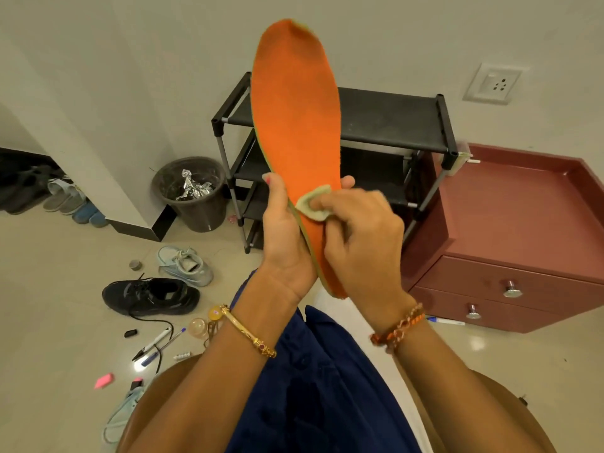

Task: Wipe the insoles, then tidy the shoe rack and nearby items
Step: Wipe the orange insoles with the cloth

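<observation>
An orange insole (pixel 295 109) stands upright in front of me, toe end up. My left hand (pixel 284 243) grips its lower part from the left, thumb tip showing at its right edge. My right hand (pixel 362 237) pinches a small pale cloth (pixel 313 204) and presses it against the insole's orange face near the heel. Behind the insole stands the black shoe rack (pixel 392 122), its shelves bare. On the floor lie a black shoe (pixel 150 295) and a light blue shoe (pixel 184 264).
A dark bin (pixel 196 194) holding foil stands left of the rack, a maroon drawer unit (pixel 510 230) right of it. Pens (pixel 160 344), a pink eraser (pixel 104 380), small bottles and another pale shoe (pixel 122 416) litter the floor at left. More footwear (pixel 65 197) sits far left.
</observation>
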